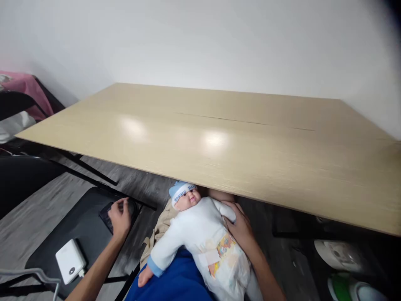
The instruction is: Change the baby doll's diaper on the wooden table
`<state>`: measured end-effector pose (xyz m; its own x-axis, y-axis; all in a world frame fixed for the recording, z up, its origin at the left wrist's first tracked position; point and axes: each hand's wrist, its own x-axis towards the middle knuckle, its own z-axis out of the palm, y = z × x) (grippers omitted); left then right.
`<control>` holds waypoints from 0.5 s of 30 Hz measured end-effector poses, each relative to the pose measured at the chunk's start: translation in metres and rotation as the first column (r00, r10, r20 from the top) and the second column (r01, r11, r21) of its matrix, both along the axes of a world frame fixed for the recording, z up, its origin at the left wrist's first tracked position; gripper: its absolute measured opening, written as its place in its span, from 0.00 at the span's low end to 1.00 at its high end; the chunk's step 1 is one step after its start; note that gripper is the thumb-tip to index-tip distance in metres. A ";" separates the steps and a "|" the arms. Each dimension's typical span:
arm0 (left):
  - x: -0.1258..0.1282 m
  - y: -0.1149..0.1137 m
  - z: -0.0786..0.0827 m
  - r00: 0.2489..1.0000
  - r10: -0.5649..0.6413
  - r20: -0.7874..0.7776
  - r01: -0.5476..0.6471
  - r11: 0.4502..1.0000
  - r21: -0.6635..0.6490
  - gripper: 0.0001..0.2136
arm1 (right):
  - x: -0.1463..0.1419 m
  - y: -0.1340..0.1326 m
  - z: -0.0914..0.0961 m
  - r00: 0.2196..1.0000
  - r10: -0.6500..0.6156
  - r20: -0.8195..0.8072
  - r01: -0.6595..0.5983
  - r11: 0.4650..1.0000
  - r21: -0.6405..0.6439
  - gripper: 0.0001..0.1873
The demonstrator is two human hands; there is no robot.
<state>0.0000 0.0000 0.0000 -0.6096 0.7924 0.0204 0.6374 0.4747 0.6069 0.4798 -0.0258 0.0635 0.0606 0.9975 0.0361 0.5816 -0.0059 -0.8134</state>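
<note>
While the right hand (239,225) steadies the doll (200,236) with flat, open fingers, the left hand (120,217) rests loose, ungripping fingers on a dark device (105,216).

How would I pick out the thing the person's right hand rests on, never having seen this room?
Find the big pale wooden table; just under its near edge, on the person's lap, a baby doll lies on its back with the right hand against its side. Its white suit, blue-and-white cap and printed nappy set it apart from the plain blue cloth beneath.
</note>
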 end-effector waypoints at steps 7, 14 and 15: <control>0.149 -0.025 0.132 0.362 -0.930 0.069 0.879 0.365 0.306 0.11 | 0.015 -0.066 0.050 0.998 0.058 0.026 -0.056 0.996 -0.071 0.17; 0.227 -0.027 0.156 -0.123 -0.992 -0.009 0.988 -0.123 0.090 0.14 | 0.018 -0.065 0.036 0.994 -0.022 0.106 0.020 1.000 0.023 0.18; 0.229 -0.024 0.155 -0.120 -0.993 0.010 0.989 -0.118 0.085 0.12 | 0.023 -0.062 0.033 0.993 -0.056 0.108 0.052 0.998 0.035 0.18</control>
<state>0.2289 -0.0236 0.1552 0.8552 0.5119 0.0810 0.3432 -0.6766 0.6515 0.5030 -0.0876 0.0962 0.1082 0.9911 0.0777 0.6664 -0.0143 -0.7454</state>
